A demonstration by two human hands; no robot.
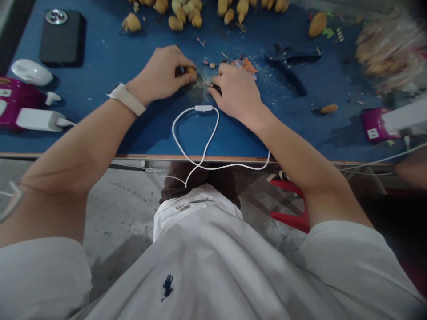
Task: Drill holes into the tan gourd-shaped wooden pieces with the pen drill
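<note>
My left hand (162, 74) pinches a small tan pod-shaped piece (191, 72) with its fingertips, and a dark spot shows beside it. My right hand (235, 92) grips a small dark tool (215, 88), mostly hidden by the fingers, with its tip close to the tan piece. Scattered between the hands lie tiny beads and orange scraps (245, 66) on the blue work mat (213, 138). Black-handled pliers (288, 66) rest to the right of my right hand. A heap of similar tan pods (183, 13) lies beyond both hands.
A white earphone cable (195, 133) lies on the mat and drops over the table's front edge (196, 157). A black phone (62, 38), white mouse (31, 72), white charger (38, 120) and magenta box (16, 100) sit left; a blurred pod pile (388, 51) sits right.
</note>
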